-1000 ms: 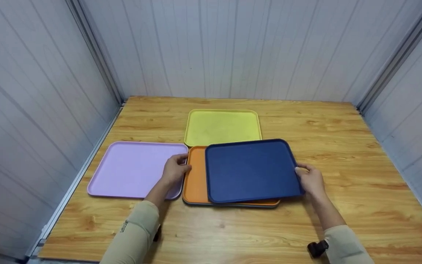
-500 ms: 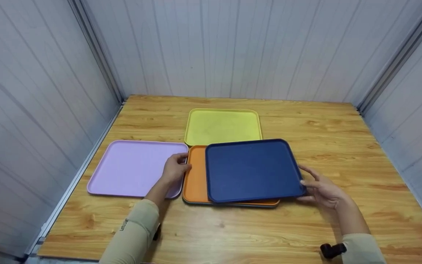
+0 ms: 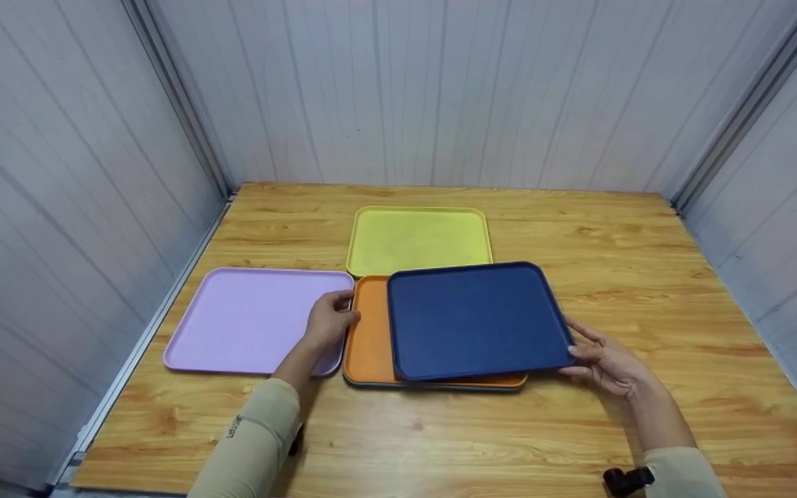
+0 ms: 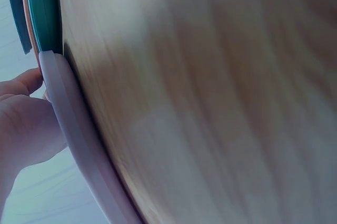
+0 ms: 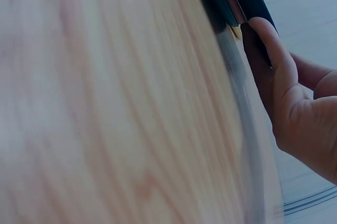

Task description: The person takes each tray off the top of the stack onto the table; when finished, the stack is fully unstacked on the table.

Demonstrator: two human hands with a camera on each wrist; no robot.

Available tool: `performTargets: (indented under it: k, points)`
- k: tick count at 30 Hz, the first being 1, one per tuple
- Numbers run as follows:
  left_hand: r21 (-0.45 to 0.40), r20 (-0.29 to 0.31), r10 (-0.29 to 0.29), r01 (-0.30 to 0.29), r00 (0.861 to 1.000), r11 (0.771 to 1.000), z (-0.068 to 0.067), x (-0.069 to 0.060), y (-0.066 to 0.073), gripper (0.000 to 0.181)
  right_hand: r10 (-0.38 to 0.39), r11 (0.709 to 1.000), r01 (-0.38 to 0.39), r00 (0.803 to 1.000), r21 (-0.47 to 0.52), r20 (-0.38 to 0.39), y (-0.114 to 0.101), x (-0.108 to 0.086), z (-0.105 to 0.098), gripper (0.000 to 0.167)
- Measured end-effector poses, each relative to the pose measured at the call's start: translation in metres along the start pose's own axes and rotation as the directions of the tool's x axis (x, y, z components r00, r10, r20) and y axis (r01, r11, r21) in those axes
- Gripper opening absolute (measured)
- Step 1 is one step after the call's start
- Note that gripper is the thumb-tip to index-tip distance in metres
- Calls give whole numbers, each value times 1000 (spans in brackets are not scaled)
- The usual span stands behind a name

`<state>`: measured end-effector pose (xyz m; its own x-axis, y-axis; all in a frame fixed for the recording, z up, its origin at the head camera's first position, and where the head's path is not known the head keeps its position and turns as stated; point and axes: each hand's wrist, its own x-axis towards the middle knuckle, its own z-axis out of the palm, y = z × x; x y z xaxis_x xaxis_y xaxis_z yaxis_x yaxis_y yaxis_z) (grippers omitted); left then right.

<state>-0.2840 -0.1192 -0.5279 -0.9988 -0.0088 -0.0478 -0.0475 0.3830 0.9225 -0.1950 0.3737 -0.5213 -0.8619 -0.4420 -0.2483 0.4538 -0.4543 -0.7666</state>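
Note:
A dark blue tray [image 3: 474, 321] lies slightly turned over an orange tray [image 3: 371, 332], its right end raised and jutting past it. My right hand [image 3: 609, 363] pinches the blue tray's near right corner, thumb on top and fingers underneath. Under the orange tray is a teal tray [image 4: 43, 13], showing only as an edge. My left hand [image 3: 328, 321] rests over the right end of a purple tray [image 3: 246, 318], its fingertips touching the orange tray's left edge. In the left wrist view, those fingertips meet the stack just above the purple rim.
Behind the stack lies a yellow tray [image 3: 419, 238], its front edge close against the orange and blue ones. All stand on a wooden table [image 3: 654, 277]. Pale panel walls [image 3: 412, 90] enclose it at the back and both sides.
My right hand has shifted from the middle of the blue tray's right edge to its near corner, with fingers now beneath. My left hand and the other trays have stayed put.

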Motion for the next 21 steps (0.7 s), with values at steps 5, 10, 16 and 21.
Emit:
performTargets:
  k: [5,10,16,21]
  points:
    - [-21,4,16,-16,1000,1000,0,-1,0,43,-18,999,21,997,39,-71,-3,-1,2,77]
    - [-15,-9,18,-18,1000,1000,0,0,0,43,-30,996,43,987,81,-157,-5,-2,2,81]
    - [-5,-9,29,-29,1000,1000,1,1,-1,43,-48,992,77,965,101,-259,-6,-2,0,71]
    - [-3,-13,25,-25,1000,1000,1,0,-2,43,-55,988,97,946,117,-320,-9,1,0,59]
